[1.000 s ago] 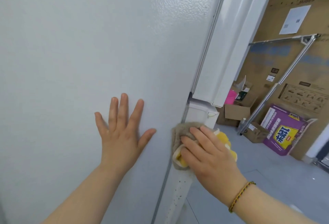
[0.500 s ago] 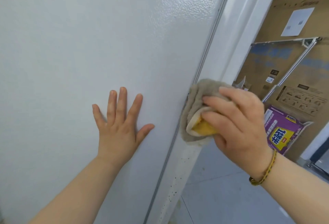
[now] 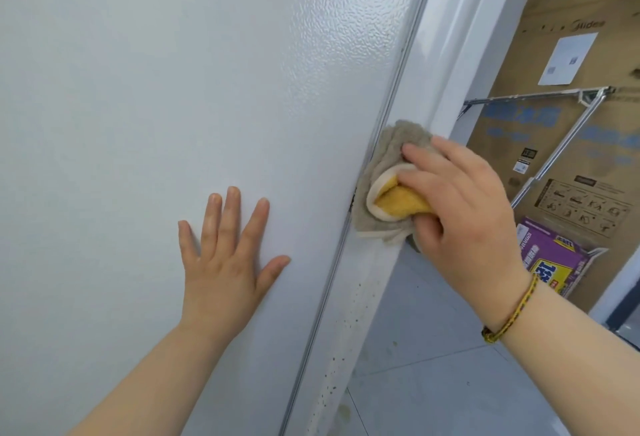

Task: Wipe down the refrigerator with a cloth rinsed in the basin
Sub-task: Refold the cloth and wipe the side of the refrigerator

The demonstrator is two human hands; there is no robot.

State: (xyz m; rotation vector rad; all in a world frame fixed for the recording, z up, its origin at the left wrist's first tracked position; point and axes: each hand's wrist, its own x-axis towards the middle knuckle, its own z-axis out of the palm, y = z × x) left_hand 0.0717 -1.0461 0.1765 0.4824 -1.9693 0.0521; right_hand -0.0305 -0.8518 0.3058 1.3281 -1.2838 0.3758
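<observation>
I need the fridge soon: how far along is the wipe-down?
Done: white textured refrigerator side looks spotless. In hand: right hand presses the folded grey-and-yellow cloth on the edge strip; left hand braces flat. Left: dark specks lower down that strip.

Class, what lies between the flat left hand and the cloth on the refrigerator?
Head view: between left hand and cloth, only bare refrigerator wall and a thin metal strip.

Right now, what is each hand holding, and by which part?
The right hand grips the cloth by its bunched middle. The left hand holds nothing, flat on the refrigerator.
</observation>
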